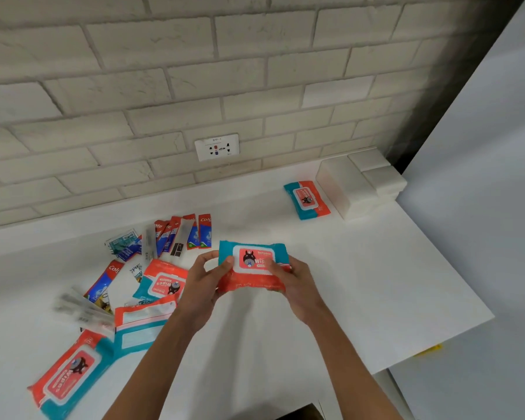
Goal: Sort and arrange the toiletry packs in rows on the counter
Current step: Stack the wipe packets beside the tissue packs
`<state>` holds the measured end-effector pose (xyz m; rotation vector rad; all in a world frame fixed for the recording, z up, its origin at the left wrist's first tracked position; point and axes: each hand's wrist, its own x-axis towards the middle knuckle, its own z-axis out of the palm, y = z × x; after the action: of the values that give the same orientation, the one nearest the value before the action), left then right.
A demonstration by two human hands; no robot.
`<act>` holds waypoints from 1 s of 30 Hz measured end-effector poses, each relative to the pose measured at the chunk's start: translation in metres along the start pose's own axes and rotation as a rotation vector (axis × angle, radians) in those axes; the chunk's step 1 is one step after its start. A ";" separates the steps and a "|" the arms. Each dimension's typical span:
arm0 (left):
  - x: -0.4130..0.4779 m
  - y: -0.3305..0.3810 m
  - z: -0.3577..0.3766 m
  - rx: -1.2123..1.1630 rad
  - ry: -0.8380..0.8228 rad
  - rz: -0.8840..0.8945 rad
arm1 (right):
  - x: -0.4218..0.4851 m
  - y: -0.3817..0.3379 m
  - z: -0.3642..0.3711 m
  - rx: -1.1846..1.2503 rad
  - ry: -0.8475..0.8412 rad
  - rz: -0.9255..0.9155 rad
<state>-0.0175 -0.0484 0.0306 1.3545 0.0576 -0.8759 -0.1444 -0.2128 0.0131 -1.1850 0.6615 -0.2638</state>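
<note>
Both hands hold one red and teal wipes pack [252, 262] above the middle of the white counter [361, 283]. My left hand [206, 278] grips its left edge and my right hand [291, 281] grips its right edge. Another wipes pack [306, 200] lies alone at the back right. To the left sits a loose pile: a wipes pack [164, 281], a second one [140, 322] face down, and a third [67, 377] near the front edge. Several red and blue toothpaste sachets [191, 231] lie in a rough row behind the pile.
A white box [352, 189] stands at the back right corner against the brick wall. A wall socket [216, 147] sits above the counter. Clear wrapped sticks [79, 307] and small sachets [123, 245] lie in the left pile. The counter's right edge [467, 286] drops off beside a white panel.
</note>
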 end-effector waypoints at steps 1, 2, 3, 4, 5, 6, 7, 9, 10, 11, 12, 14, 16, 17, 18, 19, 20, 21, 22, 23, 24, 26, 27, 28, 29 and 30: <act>-0.001 0.002 0.000 0.061 -0.038 -0.027 | 0.000 -0.004 -0.007 -0.038 -0.042 0.002; 0.000 0.003 0.001 0.123 -0.074 -0.044 | 0.001 -0.008 -0.015 -0.078 -0.081 0.009; 0.001 0.005 0.003 0.185 -0.103 -0.051 | 0.002 -0.014 -0.021 -0.116 -0.115 0.024; 0.002 0.006 0.006 0.239 -0.131 -0.056 | 0.004 -0.019 -0.027 -0.151 -0.142 0.039; 0.005 0.007 0.009 0.298 -0.156 -0.062 | 0.007 -0.026 -0.032 -0.176 -0.159 0.048; 0.007 0.009 0.014 0.351 -0.182 -0.072 | 0.010 -0.031 -0.038 -0.194 -0.160 0.052; 0.010 0.010 0.020 0.399 -0.206 -0.083 | 0.014 -0.038 -0.043 -0.206 -0.144 0.055; 0.015 0.013 0.033 0.485 -0.248 -0.099 | 0.025 -0.046 -0.050 -0.223 -0.068 0.049; 0.019 0.012 0.043 0.528 -0.262 -0.104 | 0.033 -0.048 -0.054 -0.234 -0.013 0.045; 0.021 0.011 0.050 0.565 -0.281 -0.098 | 0.038 -0.049 -0.054 -0.242 0.048 0.045; 0.026 0.009 0.061 0.580 -0.287 -0.086 | 0.044 -0.050 -0.058 -0.244 0.103 0.048; 0.035 0.004 0.082 0.538 -0.239 -0.055 | 0.052 -0.050 -0.065 -0.243 0.189 0.059; 0.042 -0.003 0.104 0.449 -0.137 -0.028 | 0.058 -0.050 -0.077 -0.264 0.200 0.061; 0.047 -0.007 0.117 0.397 -0.095 -0.025 | 0.062 -0.051 -0.085 -0.281 0.178 0.058; 0.051 -0.010 0.124 0.351 -0.063 -0.026 | 0.064 -0.048 -0.089 -0.302 0.160 0.057; 0.056 -0.013 0.136 0.308 -0.037 -0.027 | 0.066 -0.049 -0.098 -0.326 0.146 0.060; 0.061 -0.016 0.145 0.270 -0.014 -0.032 | 0.067 -0.049 -0.105 -0.351 0.133 0.061; 0.066 -0.020 0.153 0.244 0.004 -0.036 | 0.069 -0.050 -0.113 -0.366 0.126 0.063; 0.070 -0.023 0.161 0.220 0.016 -0.043 | 0.072 -0.051 -0.122 -0.374 0.124 0.063; 0.075 -0.026 0.169 0.198 0.021 -0.049 | 0.075 -0.052 -0.131 -0.380 0.130 0.063; 0.078 -0.028 0.177 0.173 0.020 -0.055 | 0.079 -0.053 -0.140 -0.379 0.139 0.056; 0.086 -0.032 0.193 0.124 0.010 -0.078 | 0.088 -0.054 -0.158 -0.359 0.156 0.027; 0.090 -0.033 0.201 0.104 0.001 -0.093 | 0.094 -0.054 -0.165 -0.357 0.174 0.021; 0.095 -0.034 0.206 0.090 -0.008 -0.110 | 0.099 -0.054 -0.171 -0.370 0.196 0.017; 0.100 -0.034 0.210 0.085 -0.015 -0.126 | 0.103 -0.055 -0.176 -0.400 0.217 0.005; 0.107 -0.034 0.215 0.089 -0.014 -0.138 | 0.107 -0.058 -0.181 -0.454 0.234 -0.009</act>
<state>-0.0577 -0.2857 0.0046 1.4404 0.1037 -1.0136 -0.1614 -0.4287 -0.0090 -1.6056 0.9539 -0.2707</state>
